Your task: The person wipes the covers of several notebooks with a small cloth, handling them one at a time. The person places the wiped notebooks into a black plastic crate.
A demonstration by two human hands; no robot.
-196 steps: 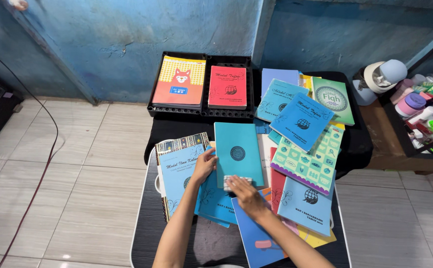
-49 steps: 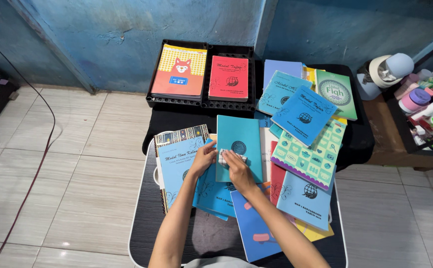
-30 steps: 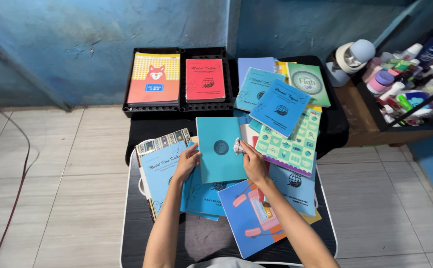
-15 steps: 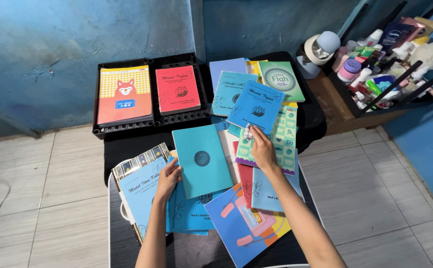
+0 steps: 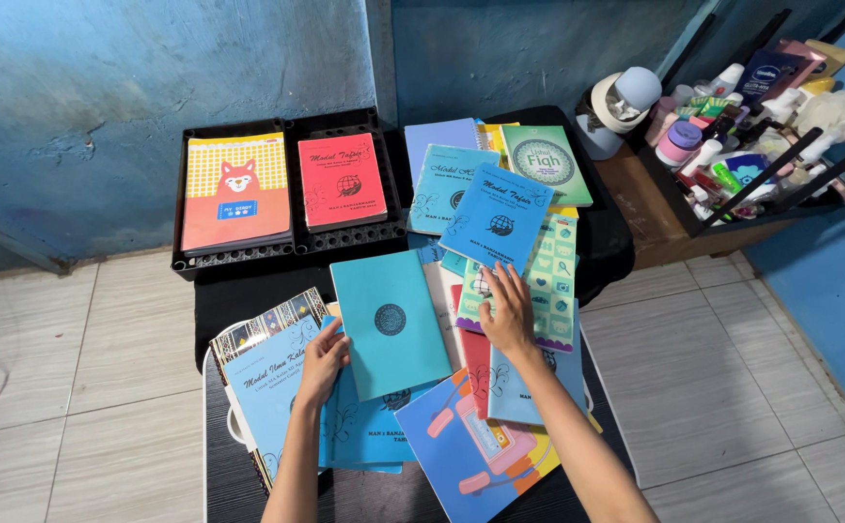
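Teal plain book [image 5: 390, 322] lies flat mid-desk w/ left hand [image 5: 323, 363] open at its edge, right hand [image 5: 508, 313] closed on small cloth [image 5: 482, 287] over green patterned book [image 5: 534, 286]; two books in black tray [image 5: 188, 263], approx. a dozen left.

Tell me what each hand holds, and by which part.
Right hand presses a small checked cloth under its fingertips onto the green patterned book. Left hand rests on the light blue book, gripping nothing.

Black table [image 5: 238, 489], white-rimmed: loose pile of overlapping books, mostly blue, with a plain teal book [image 5: 389, 324] uppermost. Black cloth-covered surface [image 5: 611, 247] behind the teal book: further books, plus a black tray [image 5: 287, 249] left.
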